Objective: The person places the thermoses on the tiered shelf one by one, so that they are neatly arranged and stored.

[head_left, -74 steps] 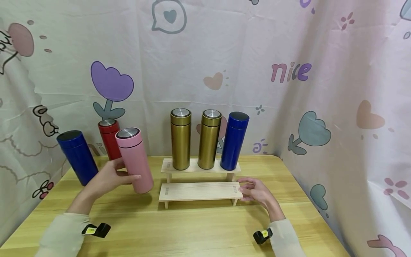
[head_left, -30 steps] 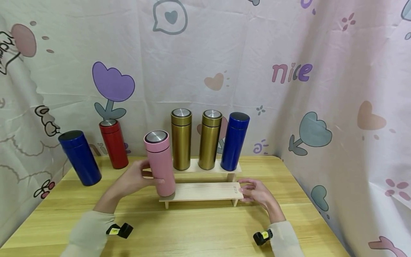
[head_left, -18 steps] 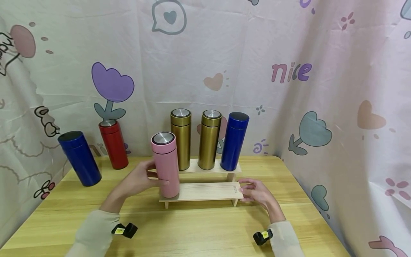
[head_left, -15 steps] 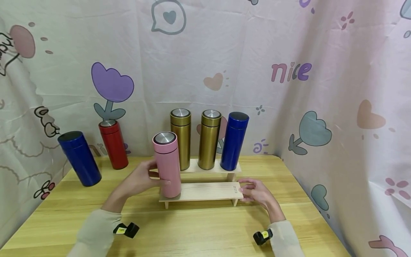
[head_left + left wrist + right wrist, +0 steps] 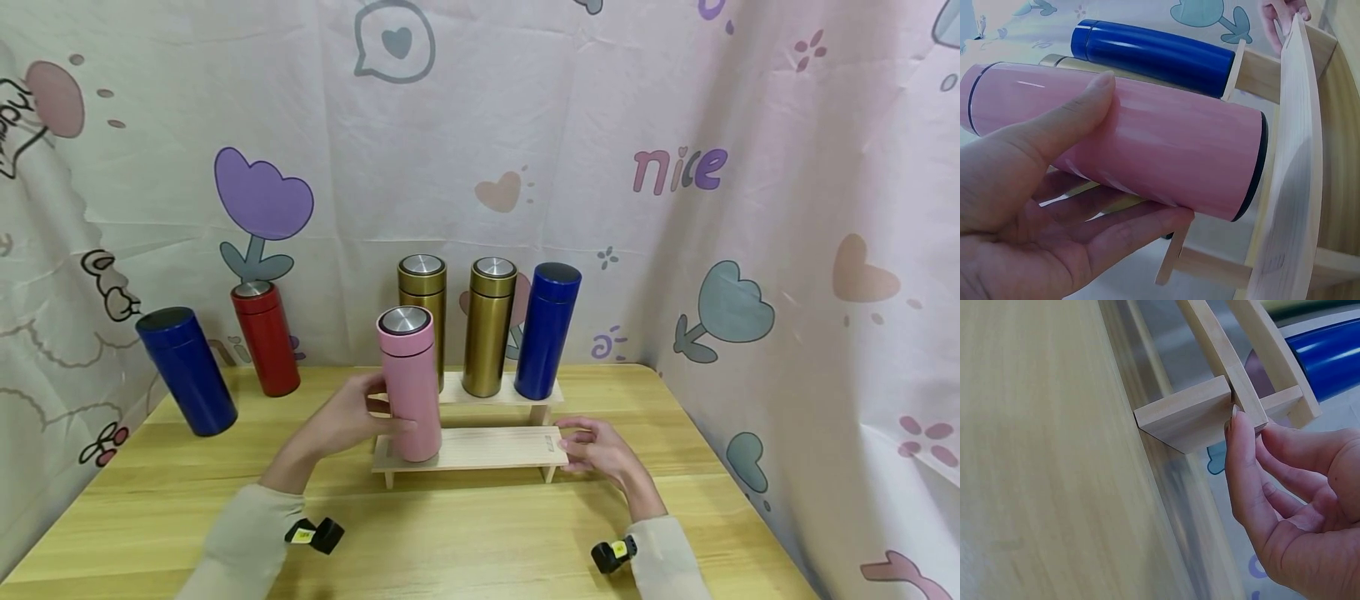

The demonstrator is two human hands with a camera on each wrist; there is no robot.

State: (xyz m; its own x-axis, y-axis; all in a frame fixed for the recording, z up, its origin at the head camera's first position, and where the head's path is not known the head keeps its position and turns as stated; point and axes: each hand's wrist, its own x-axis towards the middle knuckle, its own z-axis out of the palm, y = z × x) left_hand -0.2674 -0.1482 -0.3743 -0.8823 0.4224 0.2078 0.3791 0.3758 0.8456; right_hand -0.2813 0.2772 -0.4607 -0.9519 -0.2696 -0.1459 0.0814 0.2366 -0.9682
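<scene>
A pink thermos bottle (image 5: 414, 387) with a silver-topped lid is gripped by my left hand (image 5: 347, 421), thumb in front and fingers behind. It is over the left part of the lower step (image 5: 498, 447) of a pale wooden stand. In the left wrist view, a small gap shows between the bottle's black base (image 5: 1257, 169) and the board. My right hand (image 5: 600, 452) pinches the right end of that lower step between thumb and fingers, as the right wrist view confirms. On the upper step (image 5: 453, 392) stand two gold bottles (image 5: 489, 337) and a blue bottle (image 5: 547, 333); the pink one partly hides the left gold bottle.
At the table's left, a red bottle (image 5: 267, 342) and another blue bottle (image 5: 187, 373) stand apart from the stand. A patterned curtain (image 5: 585, 108) hangs behind and along the sides of the wooden table (image 5: 450, 542).
The left hand has carried the pink bottle rightward, from beside the red bottle to over the lower step. My right hand has stayed at the step's right end.
</scene>
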